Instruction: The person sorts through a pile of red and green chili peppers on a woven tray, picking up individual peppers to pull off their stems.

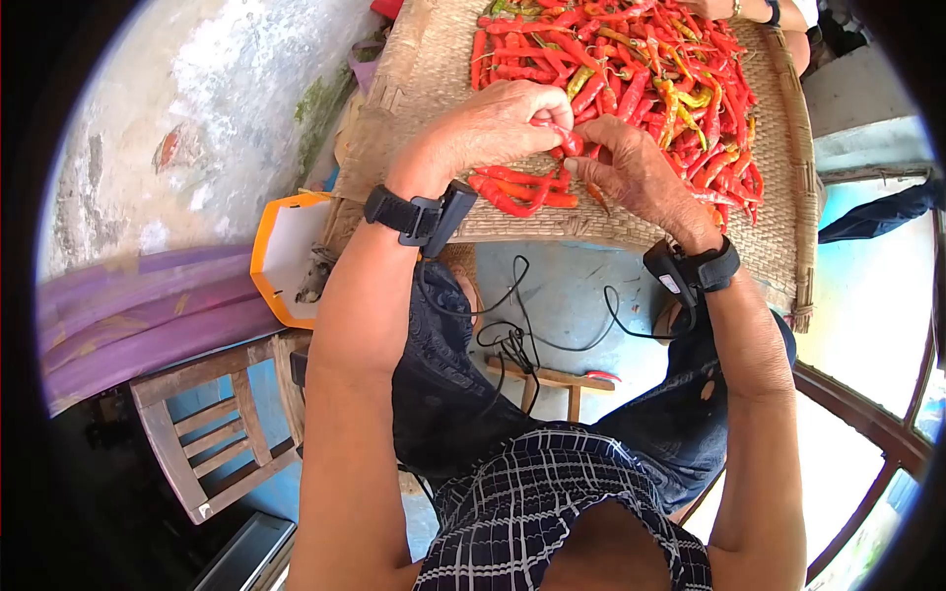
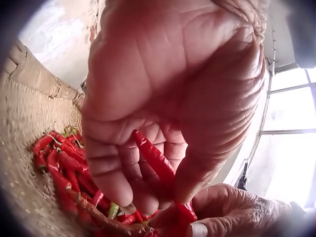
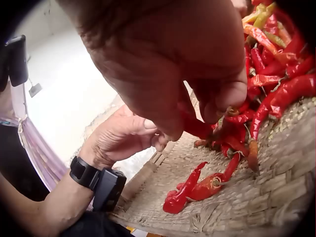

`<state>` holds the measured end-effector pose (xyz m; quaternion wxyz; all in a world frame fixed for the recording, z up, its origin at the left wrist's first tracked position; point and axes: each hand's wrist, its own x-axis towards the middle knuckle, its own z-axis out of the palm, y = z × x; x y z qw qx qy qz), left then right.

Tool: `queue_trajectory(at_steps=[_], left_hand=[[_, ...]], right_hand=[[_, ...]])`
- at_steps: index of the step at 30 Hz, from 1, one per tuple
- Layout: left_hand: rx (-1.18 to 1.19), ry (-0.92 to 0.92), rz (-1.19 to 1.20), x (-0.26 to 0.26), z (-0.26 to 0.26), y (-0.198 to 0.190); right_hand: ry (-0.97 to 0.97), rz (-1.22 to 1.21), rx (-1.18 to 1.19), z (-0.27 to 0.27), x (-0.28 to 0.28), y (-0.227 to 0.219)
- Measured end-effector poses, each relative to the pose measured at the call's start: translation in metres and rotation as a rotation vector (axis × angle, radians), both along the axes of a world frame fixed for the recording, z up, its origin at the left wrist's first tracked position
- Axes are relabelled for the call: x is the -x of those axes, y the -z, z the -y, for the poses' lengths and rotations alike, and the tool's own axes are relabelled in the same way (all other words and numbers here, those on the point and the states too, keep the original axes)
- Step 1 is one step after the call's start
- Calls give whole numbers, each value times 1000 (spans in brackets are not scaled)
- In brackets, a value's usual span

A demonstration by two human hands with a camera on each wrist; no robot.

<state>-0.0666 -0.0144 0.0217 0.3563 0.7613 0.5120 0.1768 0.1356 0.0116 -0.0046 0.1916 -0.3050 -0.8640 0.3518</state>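
A single red chili pepper is held between both hands over the near edge of a woven tray. My left hand pinches it with the thumb and curled fingers; in the left wrist view the pepper's tip points up into that palm. At its other end, the thumb and fingers of my right hand grip it. Just beyond the hands lies a large heap of chili peppers, mostly red with some green and yellow. A few separate red chilies lie on the weave nearer me, below the hands.
Another person's hand reaches in at the heap's far right. Left of the tray is an orange-rimmed container, with a wooden chair behind it. Black cables hang below the tray, near a small wooden stool.
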Motion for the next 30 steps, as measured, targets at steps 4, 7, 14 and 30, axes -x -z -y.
queue_trajectory(at_steps=[4, 7, 14, 30], left_hand=[[-257, -153, -113, 8, 3, 11], [-158, -77, -499, 23, 14, 13], [58, 165, -653, -13, 28, 16], [-119, 85, -609, -23, 14, 33]], right_hand=[[-48, 21, 197, -16, -3, -2], [-6, 73, 286, -44, -15, -5], [451, -531, 435, -51, -25, -17], [96, -15, 190, -21, -13, -1]])
